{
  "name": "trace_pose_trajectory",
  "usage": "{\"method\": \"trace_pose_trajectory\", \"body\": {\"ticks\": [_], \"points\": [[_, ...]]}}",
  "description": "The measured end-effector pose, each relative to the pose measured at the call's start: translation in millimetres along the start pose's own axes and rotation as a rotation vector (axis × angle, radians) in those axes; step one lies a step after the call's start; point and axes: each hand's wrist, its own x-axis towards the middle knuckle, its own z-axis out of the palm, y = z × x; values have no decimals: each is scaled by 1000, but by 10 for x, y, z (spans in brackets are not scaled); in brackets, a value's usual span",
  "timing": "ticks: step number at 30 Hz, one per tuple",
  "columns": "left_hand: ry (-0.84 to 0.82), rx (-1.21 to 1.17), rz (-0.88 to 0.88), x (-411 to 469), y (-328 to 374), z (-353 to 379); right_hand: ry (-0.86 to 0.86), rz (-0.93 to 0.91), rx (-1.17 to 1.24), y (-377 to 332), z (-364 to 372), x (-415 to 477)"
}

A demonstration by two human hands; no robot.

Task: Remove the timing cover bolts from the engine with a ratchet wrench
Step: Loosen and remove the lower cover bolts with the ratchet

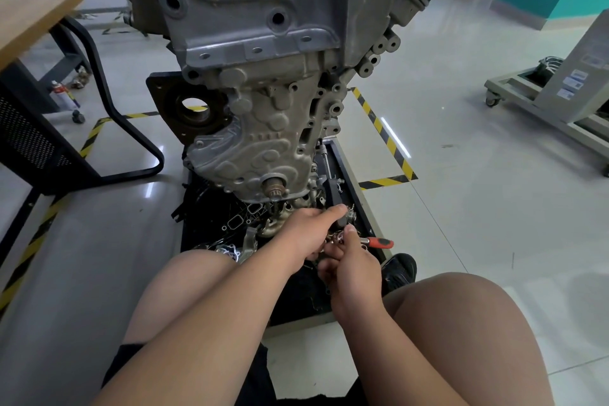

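Red and black grip of the ratchet wrench [380, 242] pokes out just below the lower right corner of the timing cover [263, 148], and both hands meet on the tool there, over the black parts tray [357, 189] that sits beneath the cover. The left hand [308, 232] has its fingers curled around the wrench's head end, forefinger stretched toward a bright socket-like piece. The right hand [354, 269] pinches the metal shank between thumb and bent fingers, likely steadying it while a socket is fitted or swapped. Working this low under the cover probably means any dropped piece lands in the tray. The engine [263, 10] rises above the cover, which faces the person squarely for access. The cover bolts are too small to pick out; the cover sits on the block, so the job looks unfinished.
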Motion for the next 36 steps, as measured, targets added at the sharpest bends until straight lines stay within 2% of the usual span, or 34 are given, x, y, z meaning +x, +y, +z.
{"method": "trace_pose_trajectory", "body": {"ticks": [7,15,28,36], "points": [[-36,17,-12,-13,-5,4,-24,173,39,-4,34,16],[-13,19,0,-24,-7,9,-41,184,25,18,28,35],[21,36,15,-47,42,19,92,-133,-113,61,-27,62],[21,2,8,-60,56,15,141,-333,-333,67,-42,65]]}}
